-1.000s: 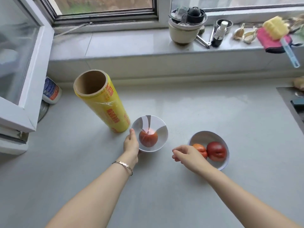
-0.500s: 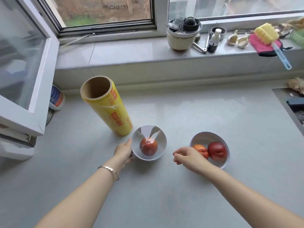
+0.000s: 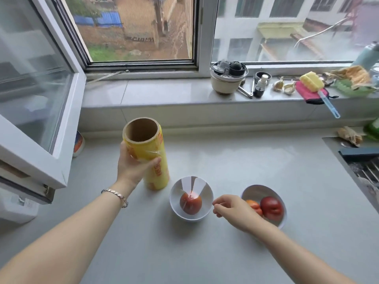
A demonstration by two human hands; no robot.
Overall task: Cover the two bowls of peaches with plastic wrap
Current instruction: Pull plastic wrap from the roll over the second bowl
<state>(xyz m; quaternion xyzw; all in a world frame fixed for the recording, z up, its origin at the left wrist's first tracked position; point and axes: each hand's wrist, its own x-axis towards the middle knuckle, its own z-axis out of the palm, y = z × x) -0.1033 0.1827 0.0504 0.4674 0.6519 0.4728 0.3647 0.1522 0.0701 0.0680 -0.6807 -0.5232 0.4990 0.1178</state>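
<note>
Gripping plastic wrap roll [image 3: 159, 175] high with left hand [image 3: 133, 167]; judged light, slick, stiff-cored; held right hand [image 3: 233, 210] loosely curled, empty.

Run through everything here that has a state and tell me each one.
Left bowl: covered with wrap, one peach inside.
Right bowl: uncovered, two peaches inside.
Plastic wrap roll: upright, gripped by left hand.
Right hand: loosely curled, holding nothing, beside right bowl.
Window sash: swung open.
</note>
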